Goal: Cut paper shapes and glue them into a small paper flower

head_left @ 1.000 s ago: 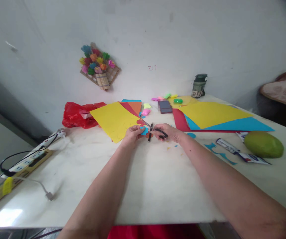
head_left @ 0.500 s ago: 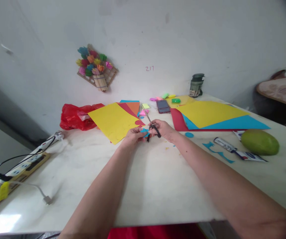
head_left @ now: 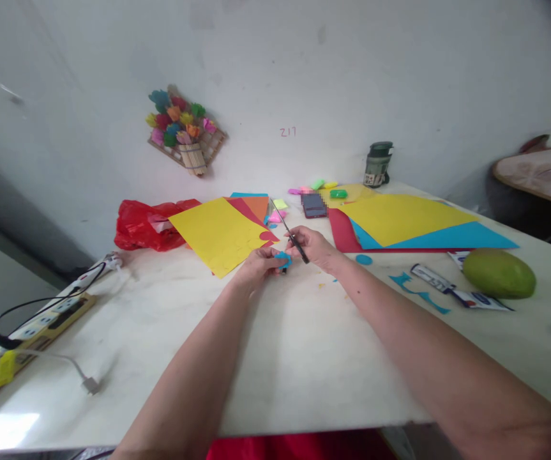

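Observation:
Pinched in my left hand [head_left: 262, 267] is a small blue paper piece [head_left: 283, 259] with a scalloped, flower-like edge. My right hand [head_left: 312, 246] grips a pair of scissors [head_left: 297, 245], their long blades angled up and to the left, above and beside the paper. Part of the handle is hidden by my fingers. A small dark object [head_left: 283, 271] shows just under the blue piece; I cannot make out what it is. A yellow sheet [head_left: 212, 233] lies left of my hands, with a red cut paper piece [head_left: 268, 236] at its right corner.
Right of my hands lie a blue paper circle [head_left: 364, 259], blue scraps [head_left: 419, 294], tubes [head_left: 432, 279] and a green fruit [head_left: 499, 273]. Behind are a phone [head_left: 314, 205], a bottle [head_left: 378, 164] and yellow sheet [head_left: 409, 217]. A power strip [head_left: 40, 322] runs along the left edge.
The scissors have turned and drawn slightly away from the blue paper piece. That piece has been tilted in my left hand, so more of its scalloped outline shows.

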### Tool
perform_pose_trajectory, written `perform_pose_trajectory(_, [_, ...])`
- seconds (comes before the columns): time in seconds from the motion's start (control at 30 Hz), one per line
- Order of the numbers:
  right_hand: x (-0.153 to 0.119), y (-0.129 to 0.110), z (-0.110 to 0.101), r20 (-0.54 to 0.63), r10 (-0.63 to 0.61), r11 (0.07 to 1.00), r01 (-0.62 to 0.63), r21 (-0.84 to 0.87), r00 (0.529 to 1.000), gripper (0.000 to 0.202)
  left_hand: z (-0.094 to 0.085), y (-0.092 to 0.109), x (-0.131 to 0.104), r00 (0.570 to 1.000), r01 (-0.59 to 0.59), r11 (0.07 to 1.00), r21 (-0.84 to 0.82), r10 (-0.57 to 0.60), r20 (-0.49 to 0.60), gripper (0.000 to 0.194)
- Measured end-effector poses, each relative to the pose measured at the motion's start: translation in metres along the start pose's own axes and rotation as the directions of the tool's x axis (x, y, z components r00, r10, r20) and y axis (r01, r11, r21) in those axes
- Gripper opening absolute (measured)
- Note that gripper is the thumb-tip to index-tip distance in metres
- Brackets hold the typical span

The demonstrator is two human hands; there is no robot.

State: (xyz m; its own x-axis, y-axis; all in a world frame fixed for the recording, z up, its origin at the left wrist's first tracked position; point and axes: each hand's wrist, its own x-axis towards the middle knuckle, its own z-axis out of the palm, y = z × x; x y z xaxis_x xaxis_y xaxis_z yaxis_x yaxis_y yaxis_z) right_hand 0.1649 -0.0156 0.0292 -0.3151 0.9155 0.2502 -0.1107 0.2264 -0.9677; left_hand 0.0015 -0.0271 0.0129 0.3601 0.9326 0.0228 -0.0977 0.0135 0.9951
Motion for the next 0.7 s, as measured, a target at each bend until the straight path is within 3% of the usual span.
perform_pose_trajectory(0.2, [0.001, 0.001, 0.000, 0.029, -0.001, 0.999, 0.002, -0.046, 1.000, 0.036, 0.005, -0.001, 0.002, 0.998, 0.068, 0.998, 0.019, -0.067, -0.008, 0.016])
perform_pose_trajectory(0.43, [0.002, 0.002, -0.001, -0.013, 0.040, 0.999, -0.041, -0.035, 0.999, 0.034, 0.001, -0.005, 0.002, 0.999, 0.044, 0.999, 0.025, -0.044, -0.005, 0.016])
perform_pose_trajectory(0.7, [0.004, 0.002, 0.000, -0.144, 0.049, 0.998, -0.044, 0.037, 0.988, 0.033, 0.002, 0.006, 0.002, 0.997, 0.076, 0.977, -0.200, -0.077, 0.000, 0.021])
